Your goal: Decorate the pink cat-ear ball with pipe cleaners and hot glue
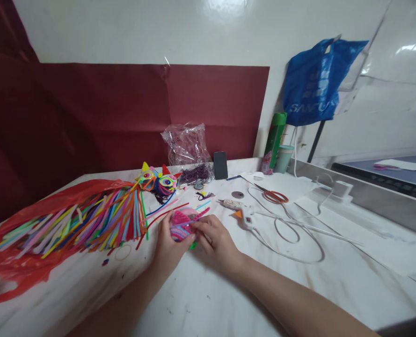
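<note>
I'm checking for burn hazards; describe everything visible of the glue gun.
The glue gun lies on its side on the table, beyond the right hand, untouched by either hand. Its white, plastic-looking body has a narrow nozzle pointing left and a handle with a small dark patch, perhaps a switch. A pale rod extends rearward; a pale cord loops from the handle. An orange triangle sits against or beside it. Heat can't be judged.

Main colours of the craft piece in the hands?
The craft piece is mostly pink and purple; head view.
</note>
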